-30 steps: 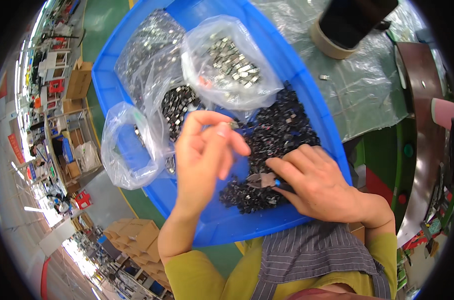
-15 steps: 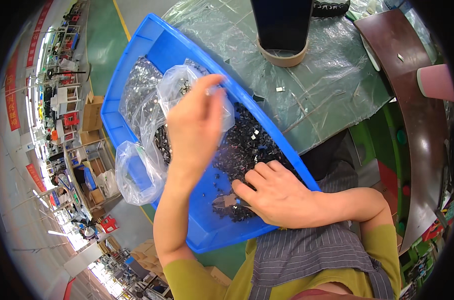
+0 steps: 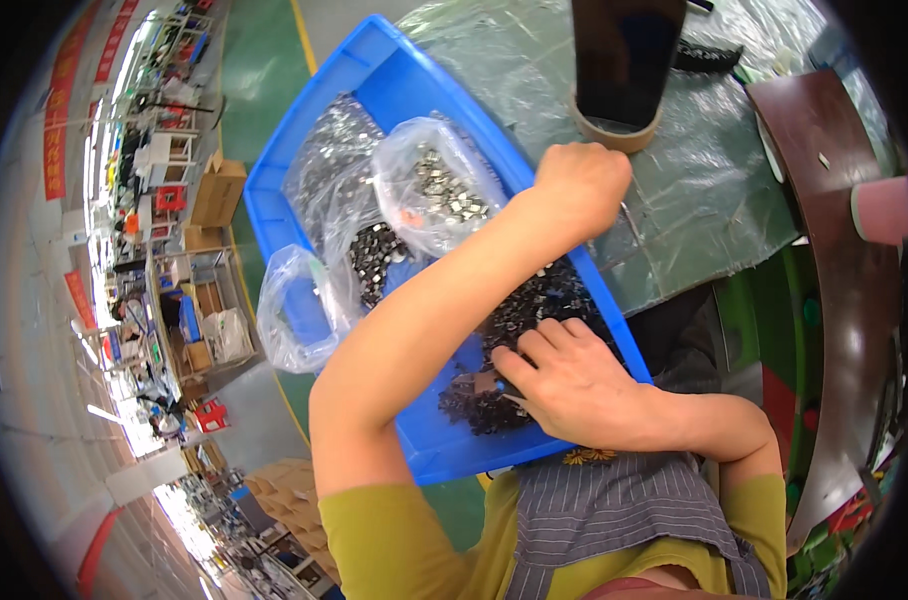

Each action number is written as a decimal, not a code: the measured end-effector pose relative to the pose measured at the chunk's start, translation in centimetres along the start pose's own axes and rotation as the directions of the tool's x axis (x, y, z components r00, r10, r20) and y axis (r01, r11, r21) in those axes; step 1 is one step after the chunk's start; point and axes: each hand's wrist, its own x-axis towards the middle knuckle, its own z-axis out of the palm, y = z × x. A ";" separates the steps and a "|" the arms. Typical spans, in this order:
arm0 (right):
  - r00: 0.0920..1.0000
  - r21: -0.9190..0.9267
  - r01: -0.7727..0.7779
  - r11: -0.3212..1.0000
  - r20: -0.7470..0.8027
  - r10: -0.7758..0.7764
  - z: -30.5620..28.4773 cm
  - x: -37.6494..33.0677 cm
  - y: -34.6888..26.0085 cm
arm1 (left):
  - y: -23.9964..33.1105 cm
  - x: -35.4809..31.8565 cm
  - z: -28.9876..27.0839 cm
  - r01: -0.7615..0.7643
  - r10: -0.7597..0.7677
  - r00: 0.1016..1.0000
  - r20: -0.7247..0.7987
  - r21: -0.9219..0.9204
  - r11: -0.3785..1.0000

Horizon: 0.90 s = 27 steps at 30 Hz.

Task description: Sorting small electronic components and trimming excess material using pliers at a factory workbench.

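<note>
My left hand (image 3: 584, 195) is closed in a fist over the plastic-covered table (image 3: 714, 200), just beyond the bin's right rim; what its fingers hold, if anything, is hidden. Its forearm crosses over the blue bin (image 3: 434, 455). Inside the bin, my right hand (image 3: 579, 385) rests with curled fingers on a heap of small black parts (image 3: 544, 305). Beside its thumb lies a brownish flat piece (image 3: 487, 382); whether the fingers grip anything cannot be made out. A clear bag (image 3: 444, 190) of small silvery parts lies in the bin, next to black-and-white pieces (image 3: 374, 255).
A dark-screened device (image 3: 629, 65) stands in a tan tape roll (image 3: 619, 135) at the far side. To the right are a curved brown board (image 3: 824, 180) and a pink cup (image 3: 884, 210). Another clear bag (image 3: 299, 310) hangs over the bin's left rim.
My left hand has moved right, from above the clear bag to the table. A small white piece seen on the table there no longer shows. My right hand stays at the black parts.
</note>
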 end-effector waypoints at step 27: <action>0.991 0.093 -0.105 0.990 0.088 0.097 -1.4 1.5 -0.5 | -3.3 -23.7 0.9 0.005 -0.387 0.864 0.321 -0.775 -0.632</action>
